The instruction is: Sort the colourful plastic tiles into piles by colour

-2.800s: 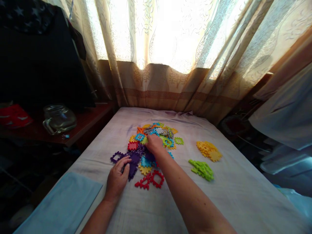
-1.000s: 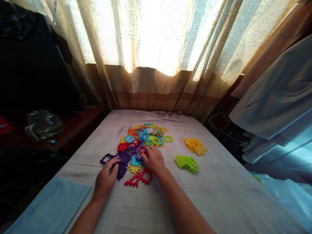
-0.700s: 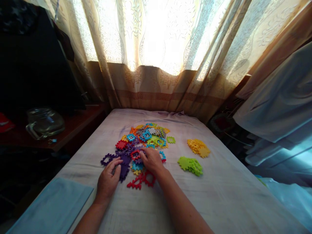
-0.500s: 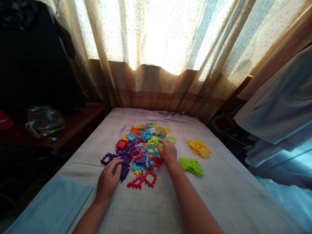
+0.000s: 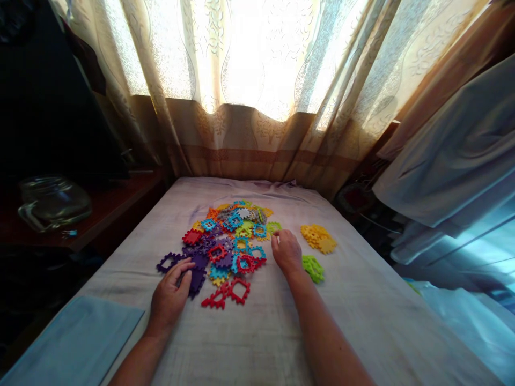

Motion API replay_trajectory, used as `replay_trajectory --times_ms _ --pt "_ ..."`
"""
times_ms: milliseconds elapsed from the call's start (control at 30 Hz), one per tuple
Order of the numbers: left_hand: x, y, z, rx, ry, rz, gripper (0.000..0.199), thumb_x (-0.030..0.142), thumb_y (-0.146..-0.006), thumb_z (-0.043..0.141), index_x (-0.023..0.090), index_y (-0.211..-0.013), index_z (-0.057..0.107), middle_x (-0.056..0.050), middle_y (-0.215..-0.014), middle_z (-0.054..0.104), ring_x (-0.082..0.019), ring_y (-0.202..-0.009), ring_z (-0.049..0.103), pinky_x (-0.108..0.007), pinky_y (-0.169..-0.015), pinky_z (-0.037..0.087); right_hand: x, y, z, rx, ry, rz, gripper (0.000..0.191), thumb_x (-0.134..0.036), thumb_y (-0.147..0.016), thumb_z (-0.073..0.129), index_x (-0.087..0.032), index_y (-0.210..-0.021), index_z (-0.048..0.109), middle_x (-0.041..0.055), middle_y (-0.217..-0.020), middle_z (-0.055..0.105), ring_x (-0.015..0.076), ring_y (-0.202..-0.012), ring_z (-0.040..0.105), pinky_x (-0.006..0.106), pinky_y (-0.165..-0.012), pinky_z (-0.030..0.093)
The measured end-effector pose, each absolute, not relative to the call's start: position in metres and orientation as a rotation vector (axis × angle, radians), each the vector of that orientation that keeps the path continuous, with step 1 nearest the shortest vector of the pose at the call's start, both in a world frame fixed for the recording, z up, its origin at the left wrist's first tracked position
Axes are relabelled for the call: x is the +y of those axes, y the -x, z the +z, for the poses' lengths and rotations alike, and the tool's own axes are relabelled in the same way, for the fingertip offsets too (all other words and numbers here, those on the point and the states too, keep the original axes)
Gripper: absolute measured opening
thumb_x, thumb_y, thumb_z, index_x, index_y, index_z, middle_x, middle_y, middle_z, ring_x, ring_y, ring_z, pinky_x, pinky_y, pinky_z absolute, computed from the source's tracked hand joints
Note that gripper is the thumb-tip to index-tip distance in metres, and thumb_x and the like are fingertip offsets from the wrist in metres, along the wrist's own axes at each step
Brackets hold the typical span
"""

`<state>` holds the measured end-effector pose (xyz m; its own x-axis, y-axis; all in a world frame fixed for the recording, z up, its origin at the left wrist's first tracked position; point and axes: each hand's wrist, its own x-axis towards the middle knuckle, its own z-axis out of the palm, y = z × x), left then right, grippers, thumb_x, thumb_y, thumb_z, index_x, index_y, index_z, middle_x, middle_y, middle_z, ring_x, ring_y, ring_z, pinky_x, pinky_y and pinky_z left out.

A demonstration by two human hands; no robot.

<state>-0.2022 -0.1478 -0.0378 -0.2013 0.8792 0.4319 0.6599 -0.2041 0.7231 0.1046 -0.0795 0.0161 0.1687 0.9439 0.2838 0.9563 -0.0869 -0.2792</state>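
Observation:
Colourful plastic pieces with toothed edges lie in a loose pile [image 5: 223, 252] in the middle of the bed-like surface. My left hand [image 5: 171, 292] rests at the pile's near left side, its fingers stretched over flat purple pieces [image 5: 197, 276] and its thumb apart. Just right of the pile is my right hand [image 5: 286, 251], fingers curled together; whatever they may hold is hidden. A green frame piece [image 5: 274, 227] lies beyond its knuckles. Green pieces [image 5: 313, 268] are stacked beside my right wrist, with yellow pieces [image 5: 317, 238] farther back. Two red frame pieces [image 5: 239, 290] lie in front of the pile.
A folded light-blue cloth [image 5: 76, 338] lies at the near left. On the dark side table [image 5: 100, 214] stands a glass jug [image 5: 56, 203]. Curtains [image 5: 241, 134] hang behind the far edge; pale garments [image 5: 450, 155] hang at the right.
My right hand has drawn back from the pile to the right, uncovering blue frame pieces and now hiding part of the green stack. My left hand stays on the purple pieces. The view has shifted slightly.

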Motion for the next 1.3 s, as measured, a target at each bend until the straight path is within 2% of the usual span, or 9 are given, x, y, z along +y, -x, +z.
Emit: replay_trajectory --times_ms 267,533,733,967,1100,1300 --pt "-0.146 0.204 -0.041 1.822 -1.797 1.352 0.035 0.048 -0.082 0.048 0.025 -0.094 0.072 -0.005 -0.117 0.071 -0.024 -0.111 0.065 -0.038 -0.098 0.050 -0.108 -0.194 0.035 -1.712 2.324 0.098 0.027 -0.027 -0.092 0.050 -0.020 -0.104 0.073 0.0091 -0.111 0.069 0.0219 -0.102 0.063 0.029 -0.083 0.044" --pt "-0.147 0.203 -0.040 1.835 -1.784 1.351 0.035 0.048 -0.082 0.049 0.025 -0.094 0.071 -0.005 -0.117 0.071 -0.024 -0.112 0.065 -0.038 -0.100 0.049 -0.111 -0.193 0.030 -1.834 2.358 0.157 0.023 -0.025 -0.088 0.056 -0.022 -0.099 0.076 0.0105 -0.109 0.071 0.0231 -0.103 0.065 0.029 -0.083 0.044" --pt "-0.148 0.202 -0.038 1.840 -1.778 1.345 0.035 0.047 -0.081 0.049 0.024 -0.093 0.072 -0.006 -0.116 0.072 -0.024 -0.110 0.066 -0.037 -0.097 0.051 -0.107 -0.160 0.039 -1.861 2.178 0.156 0.032 -0.028 -0.093 0.047 -0.018 -0.111 0.071 0.0099 -0.115 0.070 0.0223 -0.107 0.063 0.030 -0.090 0.043" --pt "-0.149 0.201 -0.037 1.829 -1.777 1.356 0.035 0.047 -0.082 0.048 0.023 -0.093 0.072 -0.007 -0.116 0.072 -0.024 -0.111 0.065 -0.038 -0.099 0.050 -0.097 -0.071 0.019 -2.134 1.865 0.263 0.033 -0.025 -0.093 0.048 -0.021 -0.122 0.064 0.0078 -0.127 0.065 0.0208 -0.116 0.057 0.030 -0.098 0.039" --pt "-0.149 0.201 -0.038 1.833 -1.789 1.354 0.036 0.046 -0.083 0.048 0.023 -0.095 0.072 -0.007 -0.116 0.072 -0.024 -0.110 0.066 -0.037 -0.098 0.050 -0.092 -0.047 0.015 -2.267 1.796 0.307 0.032 -0.023 -0.095 0.042 -0.022 -0.114 0.067 0.0072 -0.119 0.068 0.0203 -0.111 0.059 0.029 -0.093 0.040" --pt "-0.149 0.201 -0.038 1.809 -1.812 1.367 0.033 0.043 -0.083 0.048 0.023 -0.093 0.072 -0.006 -0.115 0.072 -0.023 -0.109 0.066 -0.036 -0.097 0.051 -0.074 -0.045 0.024 -2.244 1.828 0.248 0.033 -0.021 -0.093 0.043 -0.026 -0.115 0.068 0.0054 -0.112 0.071 0.0189 -0.106 0.061 0.027 -0.088 0.041"
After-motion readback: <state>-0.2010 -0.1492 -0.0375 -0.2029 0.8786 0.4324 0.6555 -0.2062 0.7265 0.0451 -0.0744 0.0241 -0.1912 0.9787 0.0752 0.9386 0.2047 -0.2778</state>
